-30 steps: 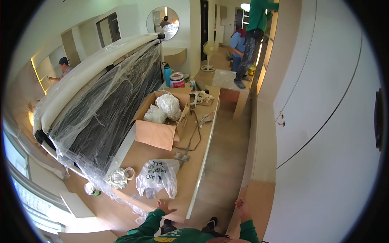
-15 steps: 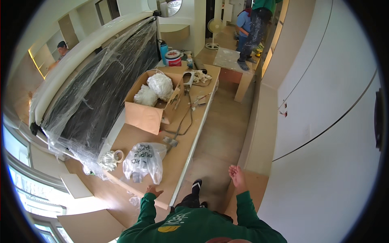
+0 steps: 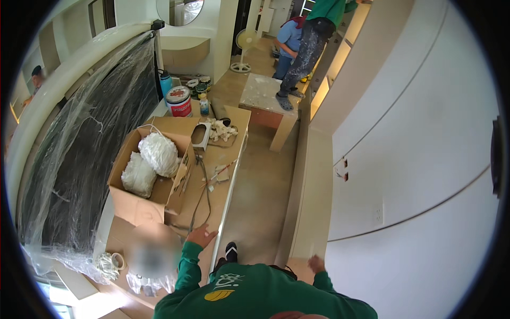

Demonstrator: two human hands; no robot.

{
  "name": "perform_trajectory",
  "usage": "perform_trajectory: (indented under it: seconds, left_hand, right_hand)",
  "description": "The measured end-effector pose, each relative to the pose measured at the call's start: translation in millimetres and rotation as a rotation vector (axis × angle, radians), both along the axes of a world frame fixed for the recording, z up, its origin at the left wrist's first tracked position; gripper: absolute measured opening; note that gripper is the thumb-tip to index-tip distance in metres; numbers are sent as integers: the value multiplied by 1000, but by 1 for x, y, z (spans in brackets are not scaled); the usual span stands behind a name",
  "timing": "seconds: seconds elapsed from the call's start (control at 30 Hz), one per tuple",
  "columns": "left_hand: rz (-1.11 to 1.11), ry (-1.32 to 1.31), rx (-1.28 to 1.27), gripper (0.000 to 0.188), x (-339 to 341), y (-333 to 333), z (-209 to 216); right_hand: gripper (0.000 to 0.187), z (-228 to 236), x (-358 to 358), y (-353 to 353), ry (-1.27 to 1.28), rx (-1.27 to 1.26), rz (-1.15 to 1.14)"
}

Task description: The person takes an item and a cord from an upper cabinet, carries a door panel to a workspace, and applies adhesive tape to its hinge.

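Left hand (image 3: 202,235) spread wide at worktop (image 3: 218,198) edge, near cardboard box (image 3: 137,206). Right hand (image 3: 316,264) near beige ledge (image 3: 311,202); cannot tell finger spread.

The green long-sleeved sweatshirt (image 3: 276,291) bears a white-and-yellow print (image 3: 220,295)

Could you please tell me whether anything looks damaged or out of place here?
Two small holes in the white wall panel look unfinished: they are uncovered, and a wire seems to poke out. Crumpled scraps also litter the table.
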State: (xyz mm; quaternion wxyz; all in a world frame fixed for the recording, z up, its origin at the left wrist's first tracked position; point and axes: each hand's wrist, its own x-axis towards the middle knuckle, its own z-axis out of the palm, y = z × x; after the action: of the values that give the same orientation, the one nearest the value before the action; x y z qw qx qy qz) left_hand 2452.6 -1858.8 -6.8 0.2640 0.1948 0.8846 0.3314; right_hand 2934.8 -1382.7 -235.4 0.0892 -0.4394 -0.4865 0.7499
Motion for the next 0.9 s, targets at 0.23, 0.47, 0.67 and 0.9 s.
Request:
perform_trajectory:
  seconds: [0.23, 0.47, 0.67, 0.9]
  left_hand:
    - [-66, 190, 119, 70, -107, 126, 30]
    - [-103, -46, 339, 62, -179, 266, -27]
    - [-105, -100, 173, 61, -204, 391, -21]
    - [195, 17, 200, 61, -269, 472, -12]
  right_hand:
    - [20, 12, -16, -52, -655, -298, -221]
    - [19, -7, -145, 104, -604, -335, -216]
    - [19, -24, -368, 324, -507, -250, -179]
    - [22, 34, -682, 509, -268, 248, 285]
